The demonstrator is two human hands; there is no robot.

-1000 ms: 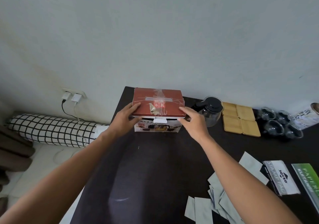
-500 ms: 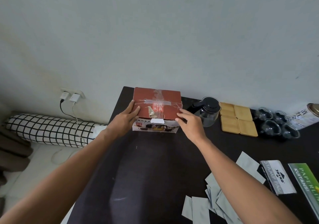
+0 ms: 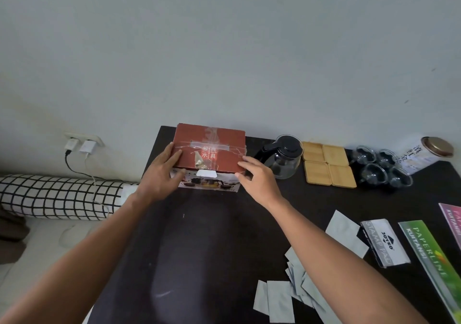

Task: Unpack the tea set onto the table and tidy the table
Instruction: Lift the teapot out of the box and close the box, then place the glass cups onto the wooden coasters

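A red taped tea set box (image 3: 212, 136) stands closed at the far left corner of the dark table (image 3: 199, 249), close to the wall. My left hand (image 3: 159, 174) grips its left front edge, fingers lying on the lid. My right hand (image 3: 257, 176) presses against its right front corner. To the right of the box stand a glass teapot (image 3: 284, 156) with a black lid, several square wooden coasters (image 3: 329, 165) and several small glass cups (image 3: 381, 167).
A white tin canister (image 3: 424, 154) lies at the far right. Grey sachets (image 3: 299, 286), a stamp pad box (image 3: 385, 242) and receipt books (image 3: 434, 261) lie at the front right. Left of the table are a checked bolster (image 3: 55, 196) and plugged chargers (image 3: 79, 144).
The box has slid a little back and left toward the table's corner with both hands on it. My right hand has shifted lower on the front corner.
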